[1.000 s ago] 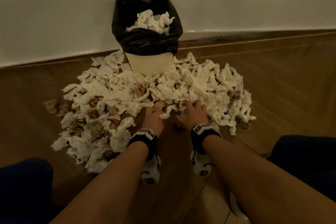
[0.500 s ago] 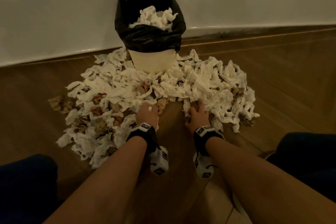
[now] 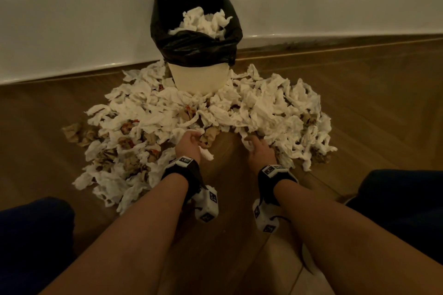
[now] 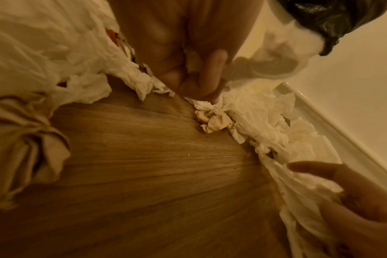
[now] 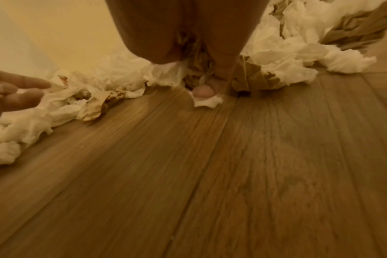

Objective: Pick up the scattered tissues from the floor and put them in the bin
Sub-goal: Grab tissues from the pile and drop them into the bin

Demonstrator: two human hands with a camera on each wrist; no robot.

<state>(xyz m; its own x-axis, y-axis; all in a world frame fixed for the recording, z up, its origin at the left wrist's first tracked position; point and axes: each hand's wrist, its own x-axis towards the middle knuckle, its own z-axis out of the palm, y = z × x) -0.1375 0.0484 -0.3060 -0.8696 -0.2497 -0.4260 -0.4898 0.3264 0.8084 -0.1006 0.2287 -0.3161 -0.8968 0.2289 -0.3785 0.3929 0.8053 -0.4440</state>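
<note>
A wide heap of crumpled white and brown tissues rings the white bin, whose black liner holds more tissues. At the heap's near edge my left hand grips a white tissue, which trails below the palm. The left wrist view shows the fingers curled round it. To the right, my right hand digs into the heap. The right wrist view shows its fingertips pinching a white tissue scrap beside brown paper.
A crumpled brown tissue lies between the hands. Bare wood floor runs from the heap toward me, between my knees. The bin stands against a white wall with a skirting edge.
Both hands have slid forward to the heap's near edge. The left hand has closed on a white tissue, and the right hand has reached into the tissues on its side.
</note>
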